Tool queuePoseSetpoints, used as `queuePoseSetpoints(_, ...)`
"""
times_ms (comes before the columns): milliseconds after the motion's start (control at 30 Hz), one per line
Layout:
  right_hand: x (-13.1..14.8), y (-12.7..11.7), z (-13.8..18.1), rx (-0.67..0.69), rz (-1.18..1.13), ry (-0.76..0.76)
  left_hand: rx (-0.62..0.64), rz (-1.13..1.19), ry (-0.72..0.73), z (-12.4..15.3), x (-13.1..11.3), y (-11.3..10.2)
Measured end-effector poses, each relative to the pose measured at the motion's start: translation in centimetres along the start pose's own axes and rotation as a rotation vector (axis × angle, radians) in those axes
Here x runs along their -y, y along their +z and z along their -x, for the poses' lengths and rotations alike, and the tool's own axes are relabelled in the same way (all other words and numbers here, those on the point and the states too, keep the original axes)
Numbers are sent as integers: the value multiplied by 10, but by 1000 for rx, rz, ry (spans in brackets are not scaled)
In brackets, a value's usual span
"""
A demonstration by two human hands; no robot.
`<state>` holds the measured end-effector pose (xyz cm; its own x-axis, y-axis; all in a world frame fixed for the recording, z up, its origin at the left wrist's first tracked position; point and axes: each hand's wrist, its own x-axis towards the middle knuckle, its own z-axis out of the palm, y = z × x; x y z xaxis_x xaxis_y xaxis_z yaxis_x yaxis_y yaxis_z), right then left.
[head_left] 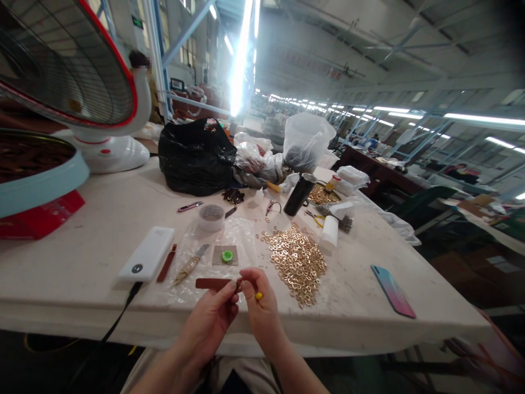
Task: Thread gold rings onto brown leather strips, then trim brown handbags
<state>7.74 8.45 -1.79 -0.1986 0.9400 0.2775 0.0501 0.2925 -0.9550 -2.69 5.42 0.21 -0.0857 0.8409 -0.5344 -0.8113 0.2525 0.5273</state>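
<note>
A short brown leather strap is pinched between the thumb and fingers of my left hand, its free end pointing left. At its other end, the fingers of my right hand close on the strap; whether a small metal piece sits between them is hidden. Something small, round and yellow shows at my right hand's fingers. Just beyond my hands, a green round piece rests on a small grey-brown square. A heap of gold-coloured metal rings lies to the right.
Left of my hands are a knife with a wrapped handle, another brown strap and a white power bank with a cable. Tape, a black cup, pliers, a phone, a black bag and a fan surround them.
</note>
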Motion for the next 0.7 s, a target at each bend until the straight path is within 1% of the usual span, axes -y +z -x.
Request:
queuePoseSetpoints(100,-3,-5,-1,-45,189,3,29,-114,118,-2,0,-3)
queuePoseSetpoints(167,-3,-7,-2,-8,203,62,30,-218,208,-3,2,-6)
queuePoseSetpoints(267,-2,-9,-4,110,44,165,17,-391,358,-5,5,-10)
queuePoseSetpoints(333,-1,-10,-5,155,-81,229,30,-476,433,-5,6,-12)
queuePoseSetpoints(467,0,-11,-5,102,-213,358,38,-545,527,-3,5,-13)
queuePoseSetpoints(533,2,-13,-4,96,-199,368,44,-593,565,-3,4,-14)
queuePoseSetpoints(700,10,-17,-2,144,-88,278,58,-717,701,-1,2,-19)
